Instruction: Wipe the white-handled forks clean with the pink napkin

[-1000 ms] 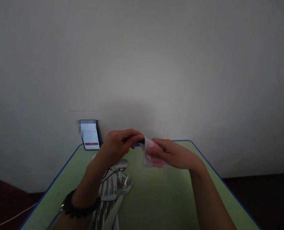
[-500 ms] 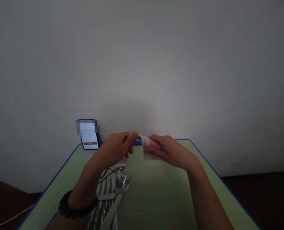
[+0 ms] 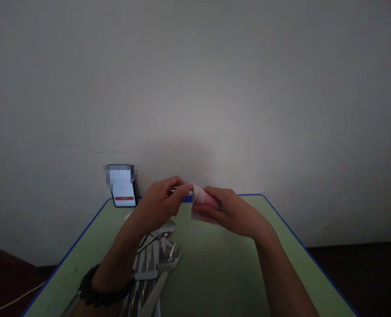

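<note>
Pale wall [image 3: 195,97] behind a green table [image 3: 221,268], head view: a thin utensil [image 3: 173,189] bridges two raised hands

Left hand [image 3: 162,200] pinches the utensil, its long axis running roughly sideways toward the right hand [image 3: 233,209], which is closed on a pink-and-white cloth [image 3: 203,202]; the part inside the cloth is hidden. Loose cutlery [image 3: 154,264] lies below the left grip, toward the wearer; a phone [image 3: 124,189] leans to that grip's left
</note>
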A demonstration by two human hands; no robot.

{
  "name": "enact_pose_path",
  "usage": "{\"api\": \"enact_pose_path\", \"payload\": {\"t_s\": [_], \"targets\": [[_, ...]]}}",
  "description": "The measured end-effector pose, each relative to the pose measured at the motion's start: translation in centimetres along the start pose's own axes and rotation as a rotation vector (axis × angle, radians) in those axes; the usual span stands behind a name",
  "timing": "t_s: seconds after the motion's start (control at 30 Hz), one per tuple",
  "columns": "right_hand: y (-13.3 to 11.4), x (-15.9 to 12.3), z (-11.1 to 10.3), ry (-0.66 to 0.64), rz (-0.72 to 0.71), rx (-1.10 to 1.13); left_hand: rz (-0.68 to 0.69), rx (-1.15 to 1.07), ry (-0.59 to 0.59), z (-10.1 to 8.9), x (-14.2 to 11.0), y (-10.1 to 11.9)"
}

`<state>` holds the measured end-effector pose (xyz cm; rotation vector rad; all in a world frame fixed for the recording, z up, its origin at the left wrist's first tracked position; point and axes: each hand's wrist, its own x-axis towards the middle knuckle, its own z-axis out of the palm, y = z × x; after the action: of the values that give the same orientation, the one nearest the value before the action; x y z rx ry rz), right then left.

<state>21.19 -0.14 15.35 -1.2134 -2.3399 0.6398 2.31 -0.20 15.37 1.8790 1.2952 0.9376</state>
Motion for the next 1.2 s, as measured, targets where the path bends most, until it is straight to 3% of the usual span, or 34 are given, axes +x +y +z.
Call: {"api": "enact_pose_path", "payload": {"t_s": [0.13,0.37,0.77,0.93,1.2], "targets": [[0.1,0.0,-0.2,-0.001,0.004,0.009,0.006,-0.117,-0.012,0.3,-0.1,0.0],[0.8,-0.1,-0.4,-0.028,-0.007,0.030,0.021,-0.292,-0.141,-0.1,-0.1,-0.3],[0.9,-0.1,-0.8,-0.031,-0.003,0.082,0.022,-0.381,-0.075,-1.1,-0.4,-0.5],[0.2,0.0,-0.8,-0.037,0.004,0.026,-0.008,-0.299,-0.073,-1.0,-0.3,-0.2],[-0.1,0.2,-0.2,-0.117,-0.007,0.034,-0.034,0.034,-0.052,0.0,-0.2,-0.2]]}}
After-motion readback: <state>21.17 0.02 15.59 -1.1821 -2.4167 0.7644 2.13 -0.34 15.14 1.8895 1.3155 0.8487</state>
